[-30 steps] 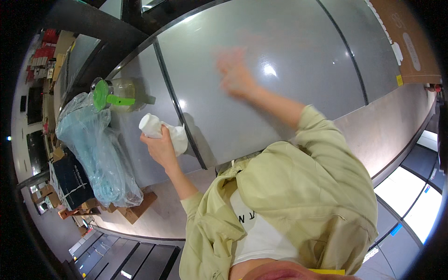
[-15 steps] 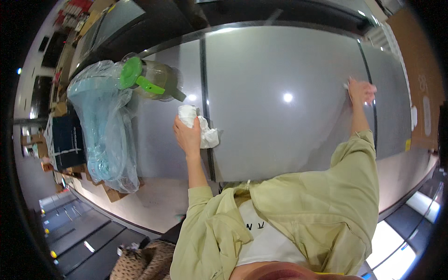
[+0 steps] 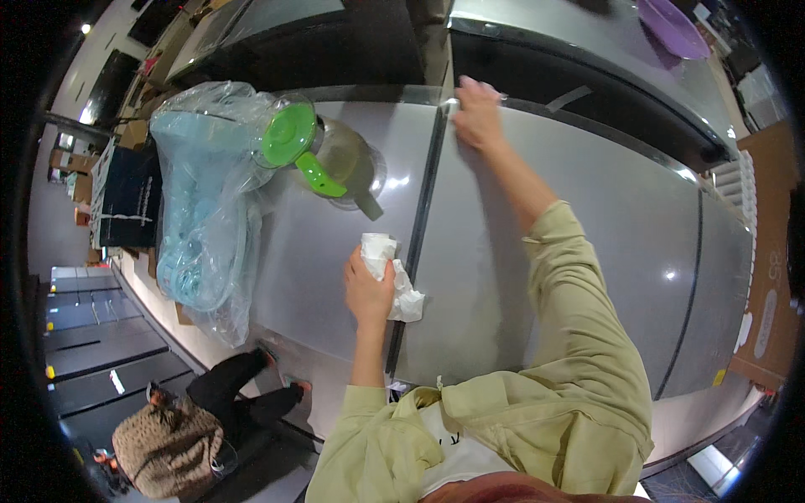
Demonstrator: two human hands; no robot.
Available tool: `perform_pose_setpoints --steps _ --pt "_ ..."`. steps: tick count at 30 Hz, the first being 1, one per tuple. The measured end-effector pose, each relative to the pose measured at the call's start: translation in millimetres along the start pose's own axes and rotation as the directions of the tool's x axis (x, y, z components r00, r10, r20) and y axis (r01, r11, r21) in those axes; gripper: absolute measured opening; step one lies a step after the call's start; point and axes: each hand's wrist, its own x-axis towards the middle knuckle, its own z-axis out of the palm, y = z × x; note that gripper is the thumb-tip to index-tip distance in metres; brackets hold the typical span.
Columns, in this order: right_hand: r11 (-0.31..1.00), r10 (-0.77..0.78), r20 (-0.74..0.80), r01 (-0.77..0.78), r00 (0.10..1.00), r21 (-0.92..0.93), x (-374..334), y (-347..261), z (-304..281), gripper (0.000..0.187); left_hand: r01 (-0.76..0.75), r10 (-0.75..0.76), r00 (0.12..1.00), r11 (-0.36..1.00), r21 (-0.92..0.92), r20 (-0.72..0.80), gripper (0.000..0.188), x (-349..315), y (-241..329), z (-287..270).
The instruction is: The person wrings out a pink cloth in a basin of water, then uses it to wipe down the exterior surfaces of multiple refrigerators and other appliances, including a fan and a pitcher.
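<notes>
My left hand [image 3: 367, 289] is closed around a crumpled white cloth [image 3: 394, 277], held just above a grey metal table [image 3: 587, 251] near the seam between two panels. My right hand [image 3: 478, 113] is stretched far forward with fingers spread, resting flat on the table's far edge beside that seam. A clear pitcher with a green lid and handle [image 3: 323, 151] stands on the table to the left of my right hand, beyond my left hand.
A large clear plastic bag holding pale blue items [image 3: 205, 210] lies at the table's left end. A person [image 3: 180, 427] crouches on the floor at lower left. A purple bowl [image 3: 675, 25] sits at the far back right. Cardboard [image 3: 767, 277] stands at right.
My right hand has moved from the right part of the table to its far edge near the seam. My left hand still grips the cloth. The view has shifted, bringing the pitcher closer.
</notes>
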Motion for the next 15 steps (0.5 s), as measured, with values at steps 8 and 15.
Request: perform_pose_setpoints --steps 8,15 --pt "0.876 -0.426 0.184 0.352 0.886 0.331 -4.3 -94.2 31.5 0.039 -0.020 0.018 0.999 0.999 -0.032 -0.039 0.055 -1.3 0.6 -0.8" --pt "0.982 0.163 0.131 -0.148 0.978 -0.121 -7.5 27.0 -33.1 0.047 -0.022 0.021 0.997 1.000 -0.014 -0.070 0.056 3.4 -1.1 8.5"
